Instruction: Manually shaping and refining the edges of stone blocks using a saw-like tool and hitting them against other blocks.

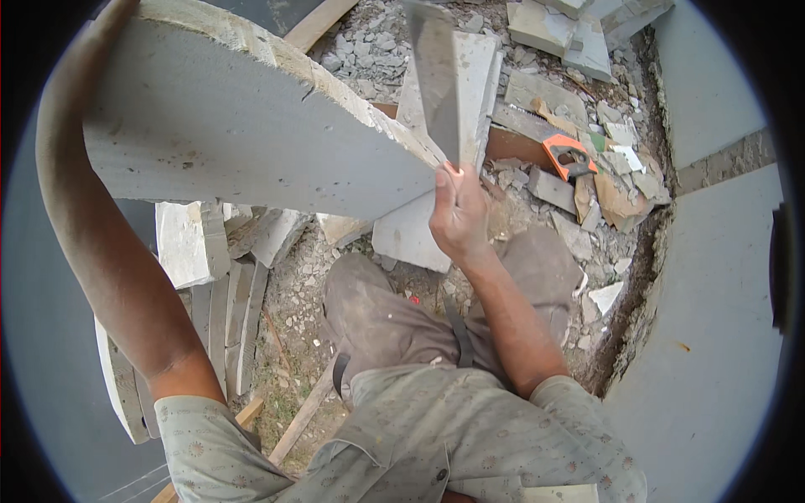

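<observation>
The person's right hand point(459, 211) is wrapped around a broad-bladed tool point(438, 88), at the edge of the pale slab point(243, 126), upper left. The left hand is out of view, its grip unknown.

Slab point(243, 117): large, grey and pale, spanning the upper left of the view, tapering to the right
Slab face: broad, turned toward the wearer, flecked with small pits and dark specks
Slab upper edge: rough, chipped, cream-coloured, with a small nick partway along
Tool point(438, 84): long, flat grey blade, blurred, pointing away from the wearer at the slab's right tip
Tool handle point(454, 169): orange where visible, mostly hidden
</observation>
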`<state>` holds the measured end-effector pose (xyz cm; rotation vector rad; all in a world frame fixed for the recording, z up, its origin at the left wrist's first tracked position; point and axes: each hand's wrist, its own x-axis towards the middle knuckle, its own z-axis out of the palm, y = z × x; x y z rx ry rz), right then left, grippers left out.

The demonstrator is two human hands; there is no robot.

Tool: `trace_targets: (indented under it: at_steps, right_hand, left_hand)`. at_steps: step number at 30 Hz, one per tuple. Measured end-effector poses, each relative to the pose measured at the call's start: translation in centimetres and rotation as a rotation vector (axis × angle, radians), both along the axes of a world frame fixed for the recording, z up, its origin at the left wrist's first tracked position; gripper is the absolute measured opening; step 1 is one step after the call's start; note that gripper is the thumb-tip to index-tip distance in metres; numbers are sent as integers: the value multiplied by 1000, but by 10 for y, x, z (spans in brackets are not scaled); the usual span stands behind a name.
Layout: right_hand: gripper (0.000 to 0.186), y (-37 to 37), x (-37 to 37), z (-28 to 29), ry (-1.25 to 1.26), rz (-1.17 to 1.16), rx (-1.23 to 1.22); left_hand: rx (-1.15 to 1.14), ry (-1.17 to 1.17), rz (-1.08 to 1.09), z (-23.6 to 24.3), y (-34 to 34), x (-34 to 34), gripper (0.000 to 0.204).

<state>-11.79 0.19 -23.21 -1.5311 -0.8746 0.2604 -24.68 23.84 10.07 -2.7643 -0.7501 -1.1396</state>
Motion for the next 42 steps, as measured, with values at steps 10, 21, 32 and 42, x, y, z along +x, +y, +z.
trace_targets:
  at_steps: [10, 21, 32, 42]
  right_hand:
    - [28, -15, 3, -4, -155, 76, -379]
    - [25, -14, -4, -16, 11, -94, 7]
    - [22, -15, -9, -18, -15, -40, 6]
    - [20, -25, -5, -27, -28, -12, -198]
  left_hand:
    - [3, 122, 79, 1, -17, -21, 50]
    - [4, 101, 125, -2, -7, -18, 45]
    - [17, 90, 137, -1, 1, -23, 53]
    - [164, 81, 101, -5, -13, -23, 45]
